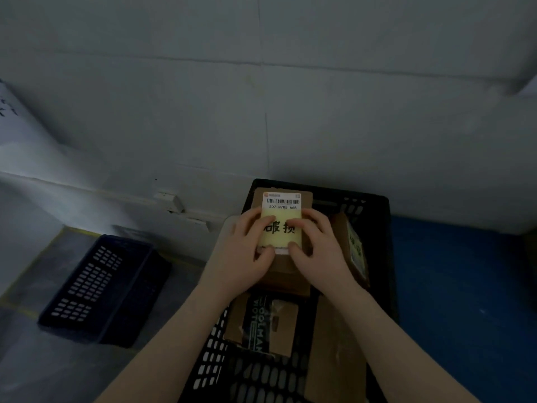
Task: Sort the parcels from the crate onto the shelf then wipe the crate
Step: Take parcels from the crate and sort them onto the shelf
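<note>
A black slatted crate (374, 205) stands in front of me with several brown cardboard parcels inside. Above it I hold one brown parcel (283, 274) bearing a barcode label and a yellow sticker with black characters. My left hand (247, 251) grips its left side, thumb on the sticker's lower edge. My right hand (316, 245) grips the right side, fingers curled over the top face. Below lie a parcel with dark printed tape (261, 324), a tall parcel (334, 353) and one leaning at the crate's right wall (353, 245).
A second, dark blue crate (101, 289) sits tilted on the grey floor to the left. A white wall rises behind, with a small white fitting (170, 200) at its base. A blue surface (465, 301) lies to the right of the black crate.
</note>
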`<state>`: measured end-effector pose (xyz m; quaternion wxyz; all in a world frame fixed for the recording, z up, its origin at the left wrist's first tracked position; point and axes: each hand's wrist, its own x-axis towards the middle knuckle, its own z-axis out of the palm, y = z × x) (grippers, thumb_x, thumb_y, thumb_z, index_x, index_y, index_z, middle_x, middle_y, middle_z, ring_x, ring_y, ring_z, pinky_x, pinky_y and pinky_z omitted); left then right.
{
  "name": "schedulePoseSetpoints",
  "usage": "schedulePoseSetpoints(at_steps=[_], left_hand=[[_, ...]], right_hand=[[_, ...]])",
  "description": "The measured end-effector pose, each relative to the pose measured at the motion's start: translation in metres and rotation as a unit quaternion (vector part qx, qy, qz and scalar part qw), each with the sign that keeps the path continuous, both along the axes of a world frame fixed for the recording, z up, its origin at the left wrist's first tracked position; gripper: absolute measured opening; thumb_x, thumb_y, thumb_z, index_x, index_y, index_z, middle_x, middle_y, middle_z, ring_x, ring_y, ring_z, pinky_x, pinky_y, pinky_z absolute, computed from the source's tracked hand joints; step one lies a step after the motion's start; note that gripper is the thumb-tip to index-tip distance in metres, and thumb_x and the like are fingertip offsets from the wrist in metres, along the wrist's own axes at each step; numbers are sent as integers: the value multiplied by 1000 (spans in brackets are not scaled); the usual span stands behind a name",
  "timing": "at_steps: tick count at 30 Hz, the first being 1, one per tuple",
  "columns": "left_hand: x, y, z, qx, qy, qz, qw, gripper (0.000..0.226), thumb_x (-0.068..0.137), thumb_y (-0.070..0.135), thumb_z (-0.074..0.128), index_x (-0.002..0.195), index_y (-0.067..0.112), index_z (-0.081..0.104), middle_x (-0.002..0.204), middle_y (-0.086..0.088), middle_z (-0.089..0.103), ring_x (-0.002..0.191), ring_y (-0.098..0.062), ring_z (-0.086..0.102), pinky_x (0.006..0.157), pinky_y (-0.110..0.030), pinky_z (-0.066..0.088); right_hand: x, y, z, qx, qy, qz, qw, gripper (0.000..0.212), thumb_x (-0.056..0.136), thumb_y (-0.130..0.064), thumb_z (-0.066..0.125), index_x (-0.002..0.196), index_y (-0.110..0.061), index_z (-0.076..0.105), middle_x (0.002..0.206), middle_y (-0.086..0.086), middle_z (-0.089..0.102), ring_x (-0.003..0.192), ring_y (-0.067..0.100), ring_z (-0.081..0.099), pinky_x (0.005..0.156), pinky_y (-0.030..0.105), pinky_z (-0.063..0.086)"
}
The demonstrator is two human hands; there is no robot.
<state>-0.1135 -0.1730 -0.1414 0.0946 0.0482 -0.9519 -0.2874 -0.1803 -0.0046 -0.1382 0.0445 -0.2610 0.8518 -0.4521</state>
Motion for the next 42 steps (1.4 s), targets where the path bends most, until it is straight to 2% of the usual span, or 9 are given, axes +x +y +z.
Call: schedulePoseSetpoints(at_steps=[5,9,12,19,24,27,30,37,42], left_hand=[[6,28,18,18,52,-24,998,50,86,36,43,134,24,46,150,4,25,135,-20,30,108,-30,27],[6,52,42,20,86,-36,995,50,86,35,45,133,18,49,150,0,27,135,-21,31,108,-34,30],[3,72,62,4,126,-43,991,49,85,32,48,131,15,51,149,-4,31,134,-23,34,108,-42,34],[3,139,83,-12,161,-55,985,48,85,33,49,130,15,54,149,-4,32,135,-21,33,110,-26,25],[-1,211,83,-6,152,-72,986,48,85,34,49,131,18,53,150,-3,31,134,-22,34,108,-26,27],[-5,268,75,4,147,-70,987,48,85,34,48,131,20,52,149,-2,31,133,-22,35,107,-15,21],[-14,328,64,23,141,-74,987,47,86,33,48,130,18,53,149,-2,32,132,-22,36,107,-16,19],[-40,411,25,49,74,-76,993,50,86,39,41,132,23,49,151,3,27,132,-22,34,99,-14,22],[-67,415,-4,51,45,-98,993,50,86,42,41,132,26,47,150,8,26,130,-20,34,102,-23,27]], right_hand=[[5,23,12,-27,15,-2,1000,37,86,-18,62,122,-27,55,141,-14,31,127,-7,28,99,4,25],[6,50,33,-53,51,-2,997,38,86,-15,63,123,-22,58,142,-11,33,132,1,32,106,19,35],[8,73,52,-71,76,-11,995,39,86,-15,62,124,-23,57,143,-11,32,134,-3,29,104,12,36],[16,140,79,-98,106,-21,989,40,85,-9,63,123,-21,58,143,-9,33,133,0,32,100,9,38],[17,213,78,-88,99,-36,991,41,85,-10,65,122,-25,57,142,-14,30,131,-4,31,96,6,39],[15,270,73,-73,92,-44,992,41,85,-13,64,123,-28,56,143,-16,29,131,-4,31,96,5,38],[6,329,66,-44,87,-50,994,41,86,-16,62,124,-32,54,144,-17,27,131,-5,30,94,5,39],[-19,406,32,-2,33,-65,997,40,87,-6,59,122,-26,57,140,-15,29,123,-23,23,89,-7,28],[-42,414,3,28,2,-77,997,41,90,-7,57,127,-24,54,140,-16,24,123,-11,24,88,-10,23]])
